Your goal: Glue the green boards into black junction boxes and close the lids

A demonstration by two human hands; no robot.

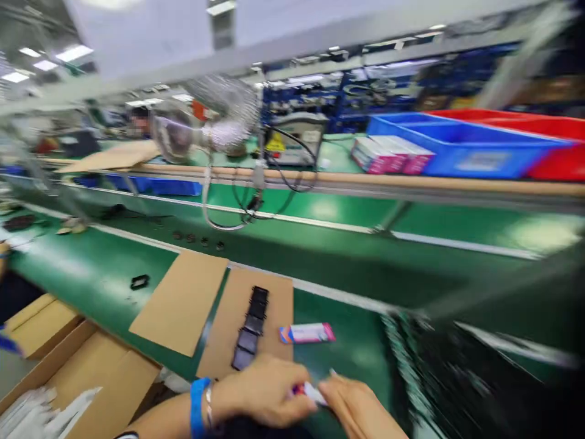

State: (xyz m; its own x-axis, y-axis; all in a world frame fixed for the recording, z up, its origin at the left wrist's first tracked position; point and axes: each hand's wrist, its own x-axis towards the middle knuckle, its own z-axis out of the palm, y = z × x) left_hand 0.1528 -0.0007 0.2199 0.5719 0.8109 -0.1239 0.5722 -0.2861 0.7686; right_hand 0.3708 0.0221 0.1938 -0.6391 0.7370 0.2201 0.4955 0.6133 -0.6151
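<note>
My left hand (265,390), with a blue wristband, and my right hand (361,405) meet at the bottom edge over the green table (91,274). Both pinch a small white, pink and blue box (313,393) between them; motion blur smears the fingers. A second small pink and white box (307,333) lies on the table just beyond my hands. A row of black flat parts (250,329) rests on a cardboard sheet (269,292) in front of my left hand.
Another cardboard sheet (183,302) and a lone black part (139,281) lie to the left. An open carton (82,378) stands at bottom left. A blurred dark stack (457,378) sits right. Beyond run a conveyor, a fan (219,122), blue (457,143) and red bins.
</note>
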